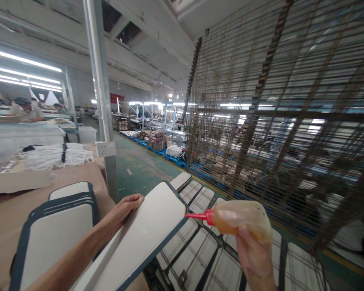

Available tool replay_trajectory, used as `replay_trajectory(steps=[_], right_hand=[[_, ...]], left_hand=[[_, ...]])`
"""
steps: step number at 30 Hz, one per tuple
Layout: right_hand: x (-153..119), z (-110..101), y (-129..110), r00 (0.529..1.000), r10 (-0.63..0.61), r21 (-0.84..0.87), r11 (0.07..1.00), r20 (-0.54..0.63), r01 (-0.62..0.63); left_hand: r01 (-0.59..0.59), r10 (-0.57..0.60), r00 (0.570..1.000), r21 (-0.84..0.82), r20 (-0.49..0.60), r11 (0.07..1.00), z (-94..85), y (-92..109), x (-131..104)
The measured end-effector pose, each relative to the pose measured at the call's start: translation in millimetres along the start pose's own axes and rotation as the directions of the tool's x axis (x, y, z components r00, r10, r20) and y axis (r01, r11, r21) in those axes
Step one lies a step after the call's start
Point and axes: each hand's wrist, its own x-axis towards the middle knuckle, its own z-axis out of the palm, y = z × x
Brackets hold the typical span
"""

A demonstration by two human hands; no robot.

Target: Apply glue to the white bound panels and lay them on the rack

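Observation:
A long white panel with a dark blue edge [153,226] is tilted up in front of me, and my left hand [130,206] grips its upper left side with the fingers closed. My right hand [253,254] is wrapped round a squeeze bottle [241,218] of amber liquid, which lies on its side. The bottle's red nozzle [197,216] points left, and its tip meets the panel's right edge near the top corner. Whether any liquid is coming out is too small to tell.
Similar panels [60,226] are stacked on a brown-covered table [104,188] at left. More white pieces [227,266] lie on a wire rack below. Raised wire racks [261,101] fill the right. A post [100,81] stands beyond the table; people are at work far left.

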Motion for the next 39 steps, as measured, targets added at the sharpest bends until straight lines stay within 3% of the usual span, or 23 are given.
replay_trajectory(steps=[8,15,25,31,39], right_hand=[[18,12,4,0.999,-0.022,0.036,0.999,-0.039,0.023],[26,21,11,1.0,-0.011,0.043,0.999,-0.007,0.011],[31,29,17,1.0,-0.03,0.01,1.0,-0.003,0.03],[24,30,20,0.998,0.055,0.033,0.998,0.006,-0.055],[12,35,19,0.995,0.051,-0.029,0.998,0.083,-0.049]], left_hand=[[-0.029,0.029,1.0,-0.064,0.001,0.998,-2.4,-20,8],[-0.001,0.003,1.0,-0.083,0.022,0.997,-4.9,-29,11],[0.005,0.01,0.997,-0.176,0.08,0.984,-11.1,-33,9],[-0.01,0.021,0.998,-0.198,0.054,0.98,-11.5,-33,10],[-0.017,0.024,0.999,-0.164,0.037,0.986,-8.9,-28,17]])
